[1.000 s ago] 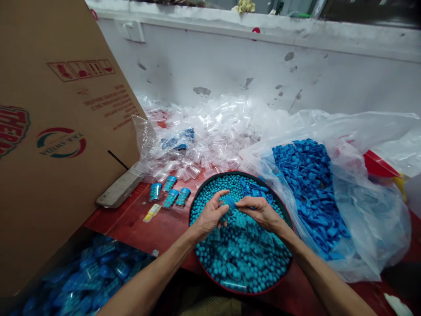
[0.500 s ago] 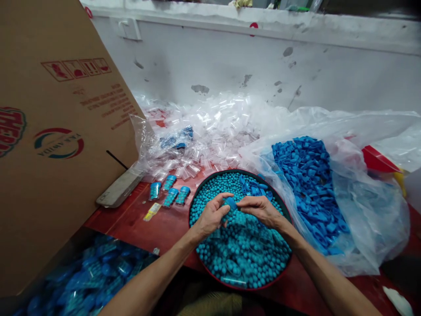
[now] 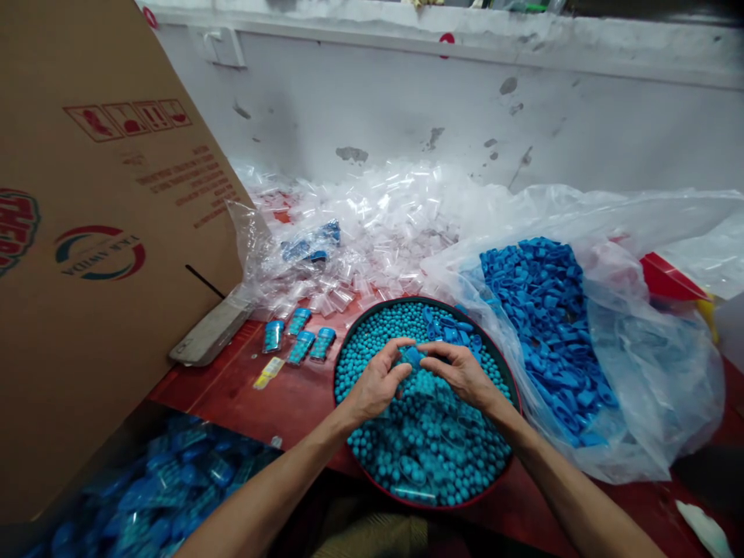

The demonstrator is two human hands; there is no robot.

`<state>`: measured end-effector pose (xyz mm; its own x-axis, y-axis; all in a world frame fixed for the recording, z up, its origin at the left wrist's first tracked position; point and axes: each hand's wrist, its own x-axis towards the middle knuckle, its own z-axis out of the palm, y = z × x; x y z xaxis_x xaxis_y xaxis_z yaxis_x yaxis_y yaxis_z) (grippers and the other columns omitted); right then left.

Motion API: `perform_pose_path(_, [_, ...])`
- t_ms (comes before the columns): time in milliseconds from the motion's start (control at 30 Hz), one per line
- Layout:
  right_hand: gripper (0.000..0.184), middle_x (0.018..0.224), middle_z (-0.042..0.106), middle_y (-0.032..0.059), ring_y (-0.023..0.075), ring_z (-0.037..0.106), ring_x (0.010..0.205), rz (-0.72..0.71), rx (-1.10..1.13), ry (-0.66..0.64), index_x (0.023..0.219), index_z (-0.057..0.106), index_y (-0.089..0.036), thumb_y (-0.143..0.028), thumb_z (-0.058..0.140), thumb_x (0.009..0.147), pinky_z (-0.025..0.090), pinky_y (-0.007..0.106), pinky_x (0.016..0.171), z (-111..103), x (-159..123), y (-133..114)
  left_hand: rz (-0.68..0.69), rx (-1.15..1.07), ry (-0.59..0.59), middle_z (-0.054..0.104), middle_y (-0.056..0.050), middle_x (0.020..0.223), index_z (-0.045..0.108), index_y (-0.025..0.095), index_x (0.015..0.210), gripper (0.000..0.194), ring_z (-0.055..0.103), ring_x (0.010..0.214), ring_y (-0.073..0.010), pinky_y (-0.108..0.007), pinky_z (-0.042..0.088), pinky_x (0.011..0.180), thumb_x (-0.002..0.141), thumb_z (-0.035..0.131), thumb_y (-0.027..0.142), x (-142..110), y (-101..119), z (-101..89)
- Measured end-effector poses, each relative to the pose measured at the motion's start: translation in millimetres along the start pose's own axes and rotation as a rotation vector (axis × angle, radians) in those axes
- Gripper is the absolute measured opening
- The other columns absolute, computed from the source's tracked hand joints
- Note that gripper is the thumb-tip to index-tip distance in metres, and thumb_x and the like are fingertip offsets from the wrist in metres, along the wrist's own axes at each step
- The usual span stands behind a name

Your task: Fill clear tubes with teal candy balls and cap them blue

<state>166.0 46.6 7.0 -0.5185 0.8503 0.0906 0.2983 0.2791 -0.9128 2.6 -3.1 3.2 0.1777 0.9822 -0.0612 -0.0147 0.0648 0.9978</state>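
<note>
My left hand point(image 3: 377, 381) is closed round a small clear container with a blue cap point(image 3: 412, 357), above a round basin point(image 3: 520, 404) of turquoise beads point(image 3: 387, 322). The container's lower part is mostly hidden by my fingers. My right hand point(image 3: 465, 375) has its thumb and forefinger on the right side of the same cap. Several loose blue caps point(image 3: 456, 332) lie on the beads at the basin's far right. Near the basin's bottom edge a clear tube point(image 3: 414, 494) lies among the beads.
Several filled containers point(image 3: 301, 347) and a yellow label point(image 3: 269, 373) lie on the red table point(image 3: 232, 395). A plastic bag point(image 3: 645, 387) of blue caps point(image 3: 540, 310) is at right. Clear containers point(image 3: 384, 232) pile up behind. A cardboard box point(image 3: 116, 194) stands left, filled containers point(image 3: 168, 480) below.
My right thumb and fingers have shifted from a tight pinch at the cap's right edge to a wider hold over it. The view has moved slightly; the left hand keeps its grip.
</note>
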Motion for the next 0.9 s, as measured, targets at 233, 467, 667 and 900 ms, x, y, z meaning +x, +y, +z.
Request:
perform_pose_path(233, [0.018,0.062,0.058,-0.001,0.0104,0.049,0.058,-0.106,-0.096,0.022,0.082,0.067,-0.018,-0.031,0.057,0.074,0.039,0.022,0.058,7,-3,7,0.026,0.053,0.046,0.037,0.004,0.066,0.047,0.021,0.104,0.026,0.037,0.047,-0.005,-0.014,0.032,0.037,0.079,0.044,0.028,-2,-10,2.3])
perform_pose_path(467, [0.022,0.074,0.06,0.0015,0.0117,0.052,0.065,-0.063,0.008,-0.115,0.09,0.065,-0.018,-0.03,0.055,0.075,0.043,0.025,0.062,1,-6,4,-0.05,-0.033,0.042,0.039,0.005,0.064,0.042,0.021,0.101,0.025,0.039,0.041,-0.0034,-0.014,0.031,0.034,0.078,0.046,0.031,-3,-14,-0.4])
perform_pose_path(667, [0.044,0.089,0.055,0.0031,0.0107,0.056,0.061,0.193,0.465,-0.118,0.112,0.048,-0.02,-0.03,0.058,0.07,0.051,0.028,0.057,-13,7,-7,-0.074,-0.042,-0.05,0.047,0.004,0.068,0.038,0.022,0.104,0.03,0.046,0.04,-0.0052,-0.015,0.032,0.034,0.077,0.047,0.032,-1,0,-6.8])
perform_pose_path(900, [0.035,0.091,0.058,0.0057,0.0162,0.056,0.078,-0.067,-0.049,-0.075,0.108,0.052,-0.018,-0.032,0.053,0.076,0.048,0.032,0.072,1,-1,-15,-0.034,-0.07,0.097,0.045,0.004,0.068,0.03,0.026,0.123,0.05,0.042,0.041,-0.0046,-0.018,0.035,0.039,0.077,0.047,0.032,-3,-2,5.4])
